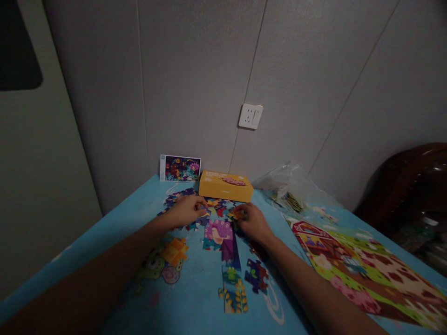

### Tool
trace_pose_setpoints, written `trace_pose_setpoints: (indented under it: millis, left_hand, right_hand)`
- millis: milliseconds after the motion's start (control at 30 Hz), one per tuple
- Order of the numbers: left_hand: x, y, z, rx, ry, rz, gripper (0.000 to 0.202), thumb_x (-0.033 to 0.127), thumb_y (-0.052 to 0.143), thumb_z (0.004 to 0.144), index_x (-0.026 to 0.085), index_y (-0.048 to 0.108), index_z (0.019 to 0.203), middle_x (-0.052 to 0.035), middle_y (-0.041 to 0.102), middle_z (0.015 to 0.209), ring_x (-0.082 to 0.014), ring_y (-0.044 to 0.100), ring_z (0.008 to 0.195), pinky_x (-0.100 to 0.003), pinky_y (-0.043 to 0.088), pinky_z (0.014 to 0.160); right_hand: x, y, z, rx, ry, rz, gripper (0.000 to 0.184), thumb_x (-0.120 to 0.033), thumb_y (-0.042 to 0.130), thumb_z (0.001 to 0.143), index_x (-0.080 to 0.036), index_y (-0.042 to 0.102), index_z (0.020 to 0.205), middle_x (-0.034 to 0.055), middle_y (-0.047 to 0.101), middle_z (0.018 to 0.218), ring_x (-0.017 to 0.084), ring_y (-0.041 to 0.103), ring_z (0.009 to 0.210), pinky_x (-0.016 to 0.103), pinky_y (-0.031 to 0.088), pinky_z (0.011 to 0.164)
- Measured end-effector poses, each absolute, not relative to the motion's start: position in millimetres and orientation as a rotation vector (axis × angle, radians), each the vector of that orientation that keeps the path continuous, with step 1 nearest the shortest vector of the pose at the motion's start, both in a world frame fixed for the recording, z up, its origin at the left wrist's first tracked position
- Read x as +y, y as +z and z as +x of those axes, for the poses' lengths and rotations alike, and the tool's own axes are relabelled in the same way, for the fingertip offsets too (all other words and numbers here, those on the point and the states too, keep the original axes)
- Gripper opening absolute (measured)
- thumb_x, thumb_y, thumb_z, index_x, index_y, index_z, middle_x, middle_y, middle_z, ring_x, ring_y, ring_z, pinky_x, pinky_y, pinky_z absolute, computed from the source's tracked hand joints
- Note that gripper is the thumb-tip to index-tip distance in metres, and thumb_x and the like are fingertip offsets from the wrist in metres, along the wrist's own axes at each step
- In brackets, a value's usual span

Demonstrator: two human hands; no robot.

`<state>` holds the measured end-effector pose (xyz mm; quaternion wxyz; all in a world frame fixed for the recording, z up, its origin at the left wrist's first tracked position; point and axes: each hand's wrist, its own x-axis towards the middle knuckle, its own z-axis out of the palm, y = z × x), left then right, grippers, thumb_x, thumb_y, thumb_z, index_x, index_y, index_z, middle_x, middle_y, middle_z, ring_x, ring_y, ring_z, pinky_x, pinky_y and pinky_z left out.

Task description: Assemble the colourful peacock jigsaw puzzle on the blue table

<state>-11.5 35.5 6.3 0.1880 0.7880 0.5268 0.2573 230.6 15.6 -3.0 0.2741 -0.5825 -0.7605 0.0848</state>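
— Now, the hands: where are they?
— The left hand (186, 210) rests palm down on the loose puzzle pieces (181, 195) spread at the far middle of the blue table (115, 223). Its fingers are bent, tips on the pieces. Whether it grips one cannot be told.
— And the other?
— The right hand (252, 223) lies near it, fingers curled, tips at a small yellow piece (235, 215). Pinched or merely touched: cannot be told.
— Surroundings?
— A joined strip (228, 253) of puzzle runs toward the person between the forearms. A yellow box (225, 186) stands just behind the hands. A picture card (180, 168) leans on the wall to its left, and a plastic bag (291, 186) lies to its right. A finished puzzle (366, 270) lies on the table's right side.
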Motion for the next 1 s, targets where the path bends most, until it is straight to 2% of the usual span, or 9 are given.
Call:
trace_pose_setpoints:
  millis: [133,300,433,567,667,767,867,933,1000]
  left_hand:
    - [35,-1,-11,1.489,0.685,2.271,0.021,0.031,0.057,0.077,0.021,0.067,0.093,-0.0001,0.064,0.071,-0.0135,0.059,0.06,-0.021,0.039,0.054]
    - [37,-5,-8,1.45,0.843,2.211,0.017,0.03,0.056,0.078,0.019,0.065,0.088,-0.0009,0.065,0.071,-0.0139,0.06,0.061,-0.021,0.042,0.054]
    - [34,-4,-2,1.297,1.021,2.131,0.016,0.032,0.053,0.08,0.017,0.06,0.081,-0.0013,0.067,0.073,-0.015,0.062,0.066,-0.022,0.045,0.06]
    - [23,1,10,1.153,0.991,2.079,0.018,0.034,0.053,0.082,0.016,0.058,0.081,-0.001,0.067,0.073,-0.0149,0.062,0.069,-0.022,0.044,0.062]
    - [15,4,16,1.054,0.903,2.169,0.016,0.031,0.052,0.084,0.017,0.058,0.084,-0.0007,0.068,0.076,-0.0151,0.063,0.073,-0.024,0.044,0.069]
    - [10,6,15,1.113,0.823,2.369,0.016,0.03,0.053,0.085,0.019,0.06,0.094,-0.0035,0.068,0.093,-0.019,0.061,0.091,-0.031,0.042,0.085]
    - [8,6,9,1.175,0.673,2.545,0.039,0.04,0.062,0.079,0.023,0.057,0.113,-0.0067,0.059,0.119,-0.0269,0.048,0.115,-0.042,0.032,0.1]
    - [8,5,5,1.152,0.523,2.618,0.059,0.05,0.067,0.072,0.025,0.052,0.123,-0.0086,0.052,0.129,-0.0311,0.041,0.122,-0.048,0.026,0.104]
    - [9,3,3,1.136,0.417,2.657,0.069,0.056,0.068,0.069,0.025,0.048,0.128,-0.0099,0.047,0.134,-0.0327,0.037,0.125,-0.05,0.024,0.105]
  right_hand:
    - [4,1,221,-2.194,0.181,-1.298,0.031,-0.009,0.057,0.066,-0.017,0.068,0.094,0.0085,0.062,0.102,0.023,0.051,0.102,0.032,0.037,0.089]
    - [-7,-2,209,-2.371,0.247,-1.169,0.033,-0.029,0.066,0.073,-0.021,0.065,0.104,0.0065,0.063,0.103,0.024,0.052,0.098,0.035,0.036,0.086]
    - [-7,-1,209,-2.358,0.412,-1.184,0.045,-0.035,0.071,0.07,-0.018,0.062,0.11,0.0054,0.064,0.092,0.02,0.056,0.083,0.031,0.038,0.075]
    - [-6,-1,208,-2.12,0.752,-1.184,0.045,-0.038,0.061,0.08,-0.016,0.054,0.118,0.001,0.063,0.077,0.014,0.056,0.065,0.025,0.039,0.062]
    - [-3,-5,207,-1.989,0.808,-1.16,0.033,-0.037,0.058,0.082,-0.016,0.059,0.108,-0.0008,0.059,0.071,0.012,0.052,0.059,0.023,0.038,0.056]
    - [3,-9,210,-1.947,0.785,-1.219,0.02,-0.03,0.059,0.08,-0.016,0.062,0.093,-0.0016,0.057,0.066,0.011,0.049,0.057,0.022,0.036,0.054]
    - [9,-11,216,-1.944,0.675,-1.341,0.014,-0.024,0.06,0.077,-0.016,0.063,0.087,-0.0005,0.06,0.066,0.012,0.051,0.059,0.023,0.035,0.056]
    - [11,-11,220,-1.947,0.62,-1.402,0.013,-0.023,0.06,0.076,-0.015,0.063,0.086,0.0005,0.062,0.068,0.013,0.053,0.062,0.024,0.036,0.059]
    - [12,-11,221,-1.954,0.591,-1.431,0.013,-0.023,0.06,0.076,-0.015,0.064,0.086,0.0011,0.063,0.069,0.014,0.054,0.063,0.024,0.036,0.06]
